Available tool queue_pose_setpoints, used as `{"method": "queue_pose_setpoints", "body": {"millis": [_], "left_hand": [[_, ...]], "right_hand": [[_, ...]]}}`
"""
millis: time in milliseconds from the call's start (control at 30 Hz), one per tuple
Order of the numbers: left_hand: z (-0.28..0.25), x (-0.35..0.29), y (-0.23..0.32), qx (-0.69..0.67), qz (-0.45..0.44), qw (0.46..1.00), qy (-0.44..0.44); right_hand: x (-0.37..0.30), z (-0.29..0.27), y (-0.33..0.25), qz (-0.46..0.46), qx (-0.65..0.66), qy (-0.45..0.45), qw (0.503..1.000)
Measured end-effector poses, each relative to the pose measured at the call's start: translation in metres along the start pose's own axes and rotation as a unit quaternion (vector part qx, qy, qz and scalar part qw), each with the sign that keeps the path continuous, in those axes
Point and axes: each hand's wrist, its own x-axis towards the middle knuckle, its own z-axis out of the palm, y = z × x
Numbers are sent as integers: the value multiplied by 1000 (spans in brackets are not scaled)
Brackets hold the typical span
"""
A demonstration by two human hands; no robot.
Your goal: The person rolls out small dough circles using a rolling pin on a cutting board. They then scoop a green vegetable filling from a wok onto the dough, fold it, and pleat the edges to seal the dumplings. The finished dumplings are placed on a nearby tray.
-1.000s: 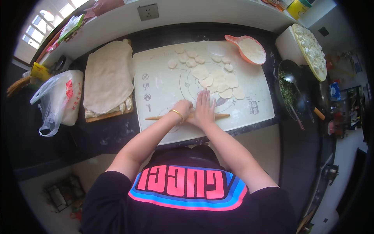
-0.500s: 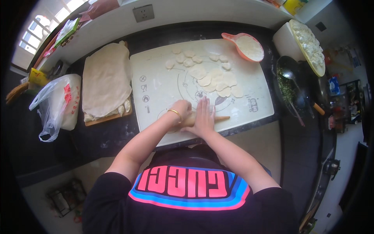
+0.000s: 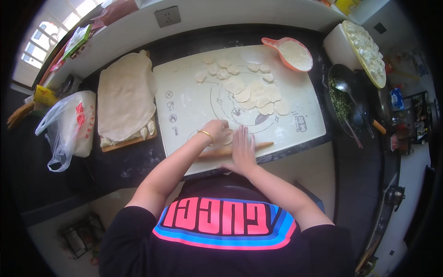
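My left hand (image 3: 216,130), with a gold bangle at its wrist, pinches the edge of a small round dough wrapper (image 3: 225,138) on the pale pastry mat (image 3: 189,83). My right hand (image 3: 243,150) lies flat with outstretched fingers over a tapered wooden rolling pin (image 3: 212,153), whose pointed end shows past the palm. The pin rests near the mat's front edge, just on the near side of the wrapper. Farther back are a cluster of overlapping rolled wrappers (image 3: 251,94) and several small flattened dough pieces (image 3: 224,74).
An orange scoop of flour (image 3: 295,54) stands on the mat's far right corner. To the left are a dough sheet over a wooden board (image 3: 127,97) and a plastic bag (image 3: 74,124). A pan of green filling (image 3: 341,99) and a tray of dumplings (image 3: 369,51) are at right.
The rolling pin and my right hand have moved back toward me, uncovering the small wrapper. My left hand stays at the wrapper's edge.
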Motion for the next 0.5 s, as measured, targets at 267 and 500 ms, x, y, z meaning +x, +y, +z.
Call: {"method": "queue_pose_setpoints", "body": {"millis": [267, 500], "left_hand": [[1, 14, 5, 48, -49, 997, -25], [-12, 1, 0, -3, -38, 999, 0]], "right_hand": [[62, 4, 7, 40, -3, 104, 994], [-10, -5, 1, -23, 16, 0, 1000]]}}
